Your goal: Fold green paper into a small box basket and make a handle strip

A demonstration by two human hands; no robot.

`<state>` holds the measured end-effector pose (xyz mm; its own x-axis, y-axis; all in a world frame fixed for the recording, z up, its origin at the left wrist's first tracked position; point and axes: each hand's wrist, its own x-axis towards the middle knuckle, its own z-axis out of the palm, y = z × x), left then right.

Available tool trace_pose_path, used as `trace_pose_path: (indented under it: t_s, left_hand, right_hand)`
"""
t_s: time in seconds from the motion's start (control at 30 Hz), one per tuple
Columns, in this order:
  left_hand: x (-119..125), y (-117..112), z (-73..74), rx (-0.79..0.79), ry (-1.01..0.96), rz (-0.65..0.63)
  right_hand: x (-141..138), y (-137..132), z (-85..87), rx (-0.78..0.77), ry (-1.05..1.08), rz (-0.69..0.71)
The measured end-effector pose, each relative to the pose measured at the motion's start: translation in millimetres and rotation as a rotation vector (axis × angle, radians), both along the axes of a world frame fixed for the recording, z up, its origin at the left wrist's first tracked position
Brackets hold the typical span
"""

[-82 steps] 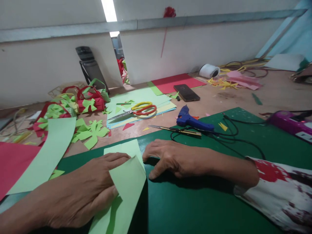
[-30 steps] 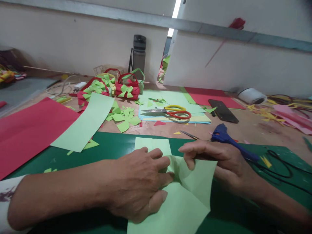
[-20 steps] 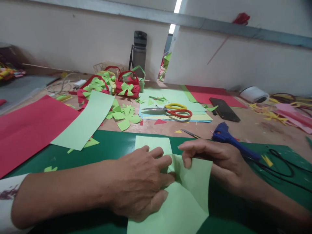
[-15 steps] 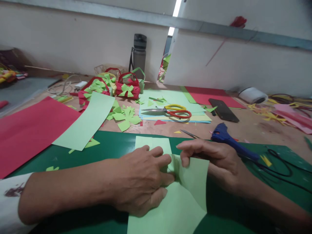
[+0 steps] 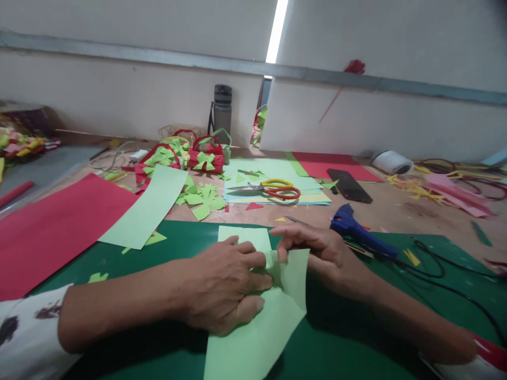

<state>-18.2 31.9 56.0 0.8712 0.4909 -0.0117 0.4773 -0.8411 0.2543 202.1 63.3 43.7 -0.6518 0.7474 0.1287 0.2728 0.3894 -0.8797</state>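
A light green sheet of paper [image 5: 245, 332] lies on the green cutting mat [image 5: 332, 338], its right side folded up into a bent, creased flap. My left hand [image 5: 225, 282] presses down on this sheet, palm down with fingers apart, the fingertips against the base of the flap. At the flap's top edge, my right hand [image 5: 320, 253] has its curled fingers closed on the paper; the rest of its grip is partly hidden behind the flap. A blue glue gun [image 5: 356, 229] lies just beyond the right hand.
Scissors [image 5: 273, 189] rest on stacked coloured paper. Nearby are a phone [image 5: 349, 186], a red sheet [image 5: 67, 232], a pale green strip [image 5: 148, 208], green cutouts [image 5: 206, 200], small red paper baskets [image 5: 206, 160] and a bottle [image 5: 222, 111]. A black cord [image 5: 467, 298] runs along the right.
The view has tilted up and shifted a little. My right hand has drawn the flap leftward, closer to my left hand, and it stands more folded over. The left hand still presses the sheet.
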Motion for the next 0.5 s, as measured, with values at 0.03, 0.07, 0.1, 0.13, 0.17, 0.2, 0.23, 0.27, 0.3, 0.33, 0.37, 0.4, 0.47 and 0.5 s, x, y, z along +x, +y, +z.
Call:
trace_pose_path:
  t_s: [0.03, 0.07, 0.1, 0.13, 0.17, 0.2, 0.23, 0.27, 0.3, 0.33, 0.37, 0.4, 0.47, 0.5]
  left_hand:
    - [-0.3, -0.3, -0.3, 0.006, -0.004, 0.000]
    - [-0.7, -0.5, -0.6, 0.011, -0.007, 0.002]
    - [-0.9, -0.6, -1.0, 0.014, -0.011, 0.003]
    - [-1.2, -0.6, -1.4, 0.013, -0.015, 0.002]
    - [-1.5, -0.5, -2.0, 0.012, -0.022, 0.003]
    - [-1.7, -0.3, -2.6, 0.010, -0.032, 0.004]
    - [-1.9, -0.1, -3.3, 0.009, -0.043, 0.008]
    - [-2.0, 0.2, -4.0, 0.009, -0.054, 0.011]
    - [-2.0, 0.4, -4.7, 0.011, -0.066, 0.012]
    - [-2.1, 0.4, -5.3, 0.013, -0.075, 0.013]
    - [-2.0, 0.3, -5.8, 0.016, -0.081, 0.012]
    - [-1.9, -0.1, -6.1, 0.020, -0.084, 0.012]
    - [-1.7, -1.3, -6.4, 0.025, -0.081, 0.019]
    - [-1.6, -2.0, -6.3, 0.027, -0.080, 0.028]
  right_hand:
    - [-0.6, 0.1, -0.6, 0.007, -0.005, 0.009]
    - [-1.2, 0.1, -1.1, 0.014, -0.013, 0.015]
    - [-1.6, 0.1, -1.4, 0.020, -0.023, 0.020]
    - [-1.9, 0.0, -1.7, 0.026, -0.033, 0.023]
    - [-2.0, -0.2, -2.0, 0.031, -0.040, 0.023]
    - [-2.0, -0.4, -2.3, 0.038, -0.046, 0.020]
    - [-1.8, -0.7, -2.6, 0.047, -0.054, 0.018]
    - [-1.6, -1.0, -2.9, 0.061, -0.060, 0.018]
    - [-1.3, -1.2, -3.1, 0.076, -0.063, 0.019]
    - [-1.0, -1.5, -3.2, 0.095, -0.064, 0.020]
    - [-0.8, -1.6, -3.2, 0.112, -0.069, 0.020]
    - [-0.5, -1.8, -3.0, 0.127, -0.076, 0.018]
    - [-0.1, -2.3, -2.3, 0.144, -0.087, 0.008]
    - [0.1, -2.5, -1.9, 0.145, -0.093, 0.003]
